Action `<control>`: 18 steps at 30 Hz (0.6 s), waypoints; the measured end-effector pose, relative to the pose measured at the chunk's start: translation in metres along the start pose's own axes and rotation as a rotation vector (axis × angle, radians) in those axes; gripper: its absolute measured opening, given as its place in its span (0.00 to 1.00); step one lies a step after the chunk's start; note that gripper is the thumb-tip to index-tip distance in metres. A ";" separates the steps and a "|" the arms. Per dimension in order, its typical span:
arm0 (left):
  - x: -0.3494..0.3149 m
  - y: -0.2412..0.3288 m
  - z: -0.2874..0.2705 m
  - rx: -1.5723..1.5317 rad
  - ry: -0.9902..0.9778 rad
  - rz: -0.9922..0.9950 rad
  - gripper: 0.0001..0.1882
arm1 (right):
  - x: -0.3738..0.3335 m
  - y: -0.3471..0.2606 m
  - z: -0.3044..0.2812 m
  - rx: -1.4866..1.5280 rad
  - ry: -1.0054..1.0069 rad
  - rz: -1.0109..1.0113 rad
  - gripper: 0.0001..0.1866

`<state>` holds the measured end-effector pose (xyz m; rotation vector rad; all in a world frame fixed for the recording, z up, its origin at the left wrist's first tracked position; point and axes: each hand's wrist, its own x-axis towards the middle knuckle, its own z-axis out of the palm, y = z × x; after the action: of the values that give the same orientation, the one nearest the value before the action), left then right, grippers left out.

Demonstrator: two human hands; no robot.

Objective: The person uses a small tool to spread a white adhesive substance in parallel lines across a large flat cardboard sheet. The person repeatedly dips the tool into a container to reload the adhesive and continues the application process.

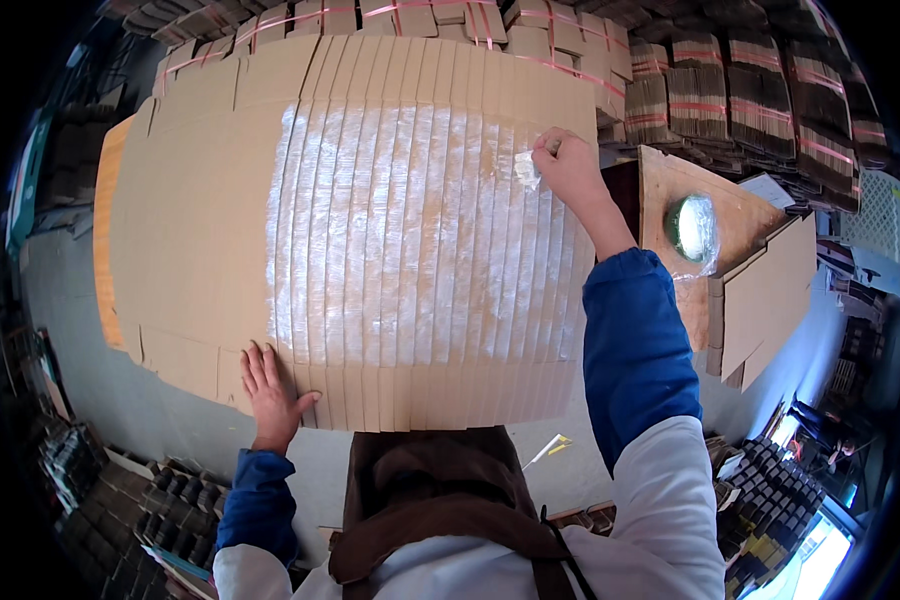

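Note:
Several brown cardboard sheets [192, 220] lie fanned in overlapping strips across the work surface. Shiny, wet-looking white paste [370, 240] coats the middle band of the strips. My right hand [564, 165] is closed round the short handle of a brush [527, 172], its whitish end touching the cardboard near the far right of the coated band. Fingers spread, my left hand [270, 392] lies flat on the near left edge of the sheets and holds nothing.
On a wooden side table [660, 190] at the right stands a green-rimmed round container [692, 228] with white contents and clear plastic around it. Folded cardboard pieces [770, 290] lean beside it. Bundles of tied cardboard [730, 100] are stacked at the back.

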<state>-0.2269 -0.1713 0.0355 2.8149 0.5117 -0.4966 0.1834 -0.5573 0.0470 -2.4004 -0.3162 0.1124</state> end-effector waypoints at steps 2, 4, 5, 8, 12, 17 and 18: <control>0.000 -0.001 -0.001 0.005 -0.004 -0.004 0.64 | 0.001 -0.015 -0.003 0.087 -0.052 0.073 0.10; -0.001 -0.002 -0.002 0.001 -0.007 -0.003 0.64 | -0.012 -0.045 -0.001 0.208 -0.143 0.150 0.10; 0.000 -0.002 -0.001 -0.001 -0.004 0.002 0.64 | -0.012 -0.036 -0.003 0.114 -0.146 0.153 0.10; 0.000 -0.001 0.000 -0.004 0.001 0.000 0.63 | -0.010 -0.027 -0.008 -0.020 -0.117 0.131 0.09; 0.002 0.002 -0.005 0.002 -0.019 -0.005 0.63 | -0.022 -0.022 0.001 0.071 -0.097 0.016 0.08; 0.002 0.004 -0.008 0.008 -0.033 -0.014 0.63 | 0.013 -0.023 -0.014 -0.079 0.032 0.026 0.09; 0.001 0.002 -0.008 0.009 -0.032 -0.016 0.63 | 0.023 -0.033 -0.007 0.038 0.004 0.035 0.09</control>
<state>-0.2230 -0.1710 0.0430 2.8087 0.5272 -0.5482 0.2000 -0.5325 0.0743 -2.3690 -0.2682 0.1289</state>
